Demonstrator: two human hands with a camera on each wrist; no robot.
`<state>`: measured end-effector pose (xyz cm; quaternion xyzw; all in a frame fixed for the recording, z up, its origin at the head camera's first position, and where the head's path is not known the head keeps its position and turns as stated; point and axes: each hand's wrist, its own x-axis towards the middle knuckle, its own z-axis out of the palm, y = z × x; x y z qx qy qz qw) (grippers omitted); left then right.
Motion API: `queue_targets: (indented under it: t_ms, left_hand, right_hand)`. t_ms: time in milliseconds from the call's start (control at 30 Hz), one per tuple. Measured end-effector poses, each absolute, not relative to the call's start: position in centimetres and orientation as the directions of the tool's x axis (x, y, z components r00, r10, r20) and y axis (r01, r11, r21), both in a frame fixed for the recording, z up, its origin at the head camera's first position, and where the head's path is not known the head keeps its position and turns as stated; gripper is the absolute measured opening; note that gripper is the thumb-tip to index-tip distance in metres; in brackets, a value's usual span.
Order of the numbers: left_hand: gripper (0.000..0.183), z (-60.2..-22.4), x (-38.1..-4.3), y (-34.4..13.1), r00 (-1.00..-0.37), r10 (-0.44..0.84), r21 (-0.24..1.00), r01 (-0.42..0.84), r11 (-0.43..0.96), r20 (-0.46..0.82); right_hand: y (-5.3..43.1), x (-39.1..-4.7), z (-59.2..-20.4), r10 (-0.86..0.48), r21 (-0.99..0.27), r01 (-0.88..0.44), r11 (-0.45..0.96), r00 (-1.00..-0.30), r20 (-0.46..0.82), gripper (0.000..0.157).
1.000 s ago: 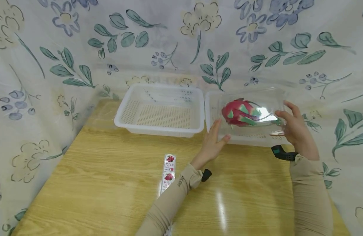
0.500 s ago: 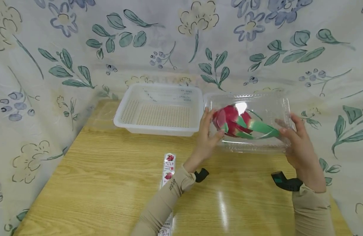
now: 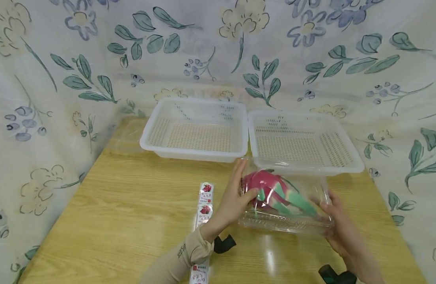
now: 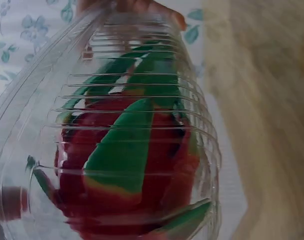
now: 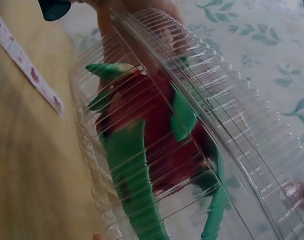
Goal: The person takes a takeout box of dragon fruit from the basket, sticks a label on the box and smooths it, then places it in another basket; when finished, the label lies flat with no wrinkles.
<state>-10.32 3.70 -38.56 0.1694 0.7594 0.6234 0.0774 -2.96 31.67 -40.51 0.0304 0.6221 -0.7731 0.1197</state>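
Note:
A clear plastic clamshell box (image 3: pixel 292 227) is held just above the wooden table, in front of the right basket. Inside it lies a red dragon fruit (image 3: pixel 265 185) with green scales, its green tip towards the right. My left hand (image 3: pixel 233 197) grips the box's left end, thumb on the near side. On the opposite end, my right hand (image 3: pixel 345 232) holds the box, with its fingers partly seen through the plastic. Ribbed plastic and the fruit (image 4: pixel 122 155) fill the left wrist view. From the right wrist, the lid and base edges (image 5: pixel 191 105) look close together.
Two white perforated baskets stand side by side at the back, a left basket (image 3: pixel 194 154) and a right basket (image 3: pixel 345 167). A strip of dragon fruit stickers (image 3: pixel 205 211) runs along the table (image 3: pixel 133 221), partly under my left forearm. Something clear and plastic (image 3: pixel 127 134) sits at the back left.
Both hands have brought the box with the dragon fruit from over the right basket towards me and down. My left hand went from touching its near edge to gripping its left end.

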Motion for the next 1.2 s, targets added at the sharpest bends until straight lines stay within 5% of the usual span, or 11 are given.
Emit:
queue_targets:
  t_ms: [267,467,633,1200]
  left_hand:
    - [0.074,-40.4,-10.4,2.9,-0.934,0.356,0.983,0.085,0.163,0.022]
    - [0.073,-40.9,-10.6,2.5,-0.939,0.345,0.98,0.071,0.184,0.004]
    - [0.073,-41.2,-11.0,2.4,-0.947,0.32,0.978,0.087,0.187,0.023]
    - [0.075,-42.9,-12.0,1.7,-0.949,0.276,0.963,0.205,0.176,0.152]
  right_hand:
    - [30.1,-2.2,-42.6,-0.138,-0.931,0.304,-0.205,-0.95,-0.28,0.048]
    - [29.2,-2.7,-43.1,-0.091,-0.932,0.305,-0.194,-0.952,-0.293,0.036]
    - [28.7,-3.5,-43.2,-0.053,-0.931,0.315,-0.184,-0.949,-0.311,0.04]
    - [27.6,-4.7,-44.3,-0.044,-0.954,0.174,-0.242,-0.985,-0.169,0.037]
